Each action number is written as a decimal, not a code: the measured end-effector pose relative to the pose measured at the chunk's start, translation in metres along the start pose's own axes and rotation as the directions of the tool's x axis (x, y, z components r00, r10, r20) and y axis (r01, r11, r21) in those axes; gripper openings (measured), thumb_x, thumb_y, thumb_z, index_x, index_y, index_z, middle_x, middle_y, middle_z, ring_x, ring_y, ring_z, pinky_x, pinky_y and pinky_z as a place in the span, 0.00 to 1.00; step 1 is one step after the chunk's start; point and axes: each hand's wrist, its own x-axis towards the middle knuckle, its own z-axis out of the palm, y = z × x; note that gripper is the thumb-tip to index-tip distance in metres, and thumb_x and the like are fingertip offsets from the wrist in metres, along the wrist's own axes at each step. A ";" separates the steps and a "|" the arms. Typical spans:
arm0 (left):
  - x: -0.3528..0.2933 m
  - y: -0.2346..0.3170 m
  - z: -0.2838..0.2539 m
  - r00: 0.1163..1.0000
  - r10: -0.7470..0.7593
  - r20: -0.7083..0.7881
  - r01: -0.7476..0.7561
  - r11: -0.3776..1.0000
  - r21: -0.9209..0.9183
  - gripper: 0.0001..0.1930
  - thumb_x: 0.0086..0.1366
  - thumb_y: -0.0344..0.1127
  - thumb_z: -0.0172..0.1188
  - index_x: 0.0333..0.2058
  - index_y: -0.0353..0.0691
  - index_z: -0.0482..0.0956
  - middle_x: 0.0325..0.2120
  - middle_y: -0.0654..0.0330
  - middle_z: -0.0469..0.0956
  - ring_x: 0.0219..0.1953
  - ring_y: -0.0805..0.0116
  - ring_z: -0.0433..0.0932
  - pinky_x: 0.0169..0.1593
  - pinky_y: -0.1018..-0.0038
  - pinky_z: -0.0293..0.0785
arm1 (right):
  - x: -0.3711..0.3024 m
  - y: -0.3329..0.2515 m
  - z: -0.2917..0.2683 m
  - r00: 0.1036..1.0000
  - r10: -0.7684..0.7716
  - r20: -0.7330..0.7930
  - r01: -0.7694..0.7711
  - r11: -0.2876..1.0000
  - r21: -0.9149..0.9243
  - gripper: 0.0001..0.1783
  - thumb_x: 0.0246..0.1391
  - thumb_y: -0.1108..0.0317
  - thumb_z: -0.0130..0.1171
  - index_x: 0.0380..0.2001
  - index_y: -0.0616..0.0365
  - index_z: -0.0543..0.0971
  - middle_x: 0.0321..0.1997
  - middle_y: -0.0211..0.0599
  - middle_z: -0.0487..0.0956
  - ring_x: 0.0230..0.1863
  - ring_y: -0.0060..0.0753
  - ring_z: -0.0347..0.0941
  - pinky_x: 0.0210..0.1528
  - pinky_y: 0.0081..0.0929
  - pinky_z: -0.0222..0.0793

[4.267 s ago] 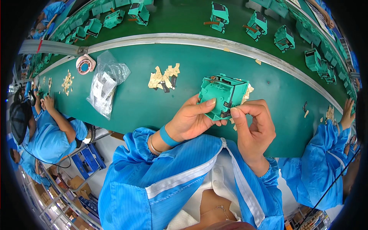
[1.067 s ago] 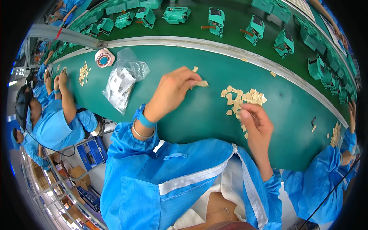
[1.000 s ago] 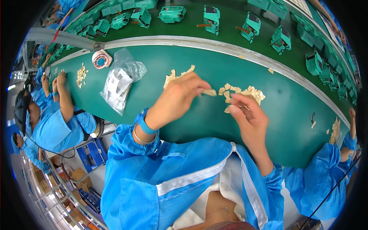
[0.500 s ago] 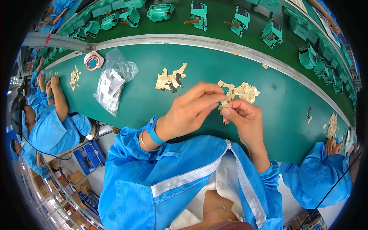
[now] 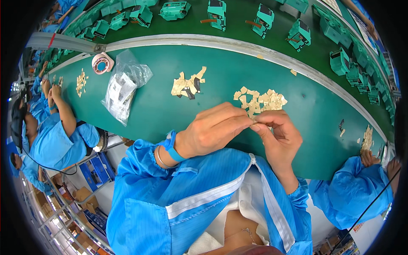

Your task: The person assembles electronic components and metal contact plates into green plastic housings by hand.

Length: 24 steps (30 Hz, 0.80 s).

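Note:
My left hand [image 5: 216, 131] and my right hand [image 5: 280, 135] meet at the fingertips over the near part of the green table. Between them is a small tan paper-like piece, pinched by both and almost wholly covered by the fingers. Just beyond the hands lies a loose pile of similar tan pieces [image 5: 272, 100], several of them overlapping. Farther left, a second heap of larger tan scraps [image 5: 180, 86] has dark pieces mixed in.
A clear plastic bag [image 5: 123, 91] with flat white and grey items lies at left, beside a pink-rimmed round object [image 5: 102, 63]. Beyond a metal rail [image 5: 187, 41], teal housings [image 5: 216, 16] stand on a green belt. Co-workers in blue sit at left [image 5: 59, 136] and right [image 5: 352, 191].
My left fingers have come down from above the right hand and closed in at its fingertips. The tan piece, visible before, is now mostly covered.

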 end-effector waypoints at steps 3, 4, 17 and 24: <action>0.000 0.002 0.002 0.999 -0.033 0.003 0.033 0.999 -0.036 0.10 0.47 0.19 0.65 0.31 0.31 0.78 0.28 0.54 0.77 0.26 0.62 0.77 0.28 0.75 0.73 | 0.004 -0.001 -0.005 0.965 -0.245 0.098 0.261 0.937 -0.230 0.09 0.42 0.82 0.63 0.30 0.63 0.79 0.27 0.39 0.78 0.26 0.30 0.73 0.27 0.20 0.67; 0.000 0.003 0.002 0.999 -0.034 0.001 0.034 0.999 -0.036 0.10 0.47 0.19 0.65 0.31 0.31 0.78 0.28 0.54 0.77 0.26 0.62 0.77 0.28 0.75 0.73 | 0.004 0.001 -0.008 0.965 -0.244 0.100 0.261 0.938 -0.230 0.09 0.42 0.82 0.63 0.30 0.63 0.79 0.27 0.39 0.78 0.26 0.30 0.73 0.27 0.20 0.67; 0.000 0.012 0.010 0.994 -0.103 -0.023 0.102 0.994 -0.042 0.09 0.49 0.19 0.62 0.31 0.32 0.76 0.28 0.55 0.76 0.28 0.61 0.76 0.30 0.72 0.74 | 0.006 0.009 -0.013 0.857 -0.481 0.187 0.515 0.786 -0.342 0.08 0.42 0.81 0.63 0.28 0.63 0.76 0.25 0.40 0.78 0.24 0.36 0.72 0.24 0.25 0.66; 0.001 0.012 0.015 0.995 -0.049 -0.084 0.050 0.999 0.007 0.09 0.47 0.18 0.64 0.30 0.30 0.78 0.26 0.53 0.77 0.24 0.64 0.75 0.25 0.76 0.72 | 0.004 0.012 -0.013 0.874 -0.463 0.148 0.486 0.823 -0.295 0.08 0.44 0.81 0.62 0.29 0.64 0.74 0.25 0.40 0.77 0.24 0.35 0.72 0.25 0.25 0.65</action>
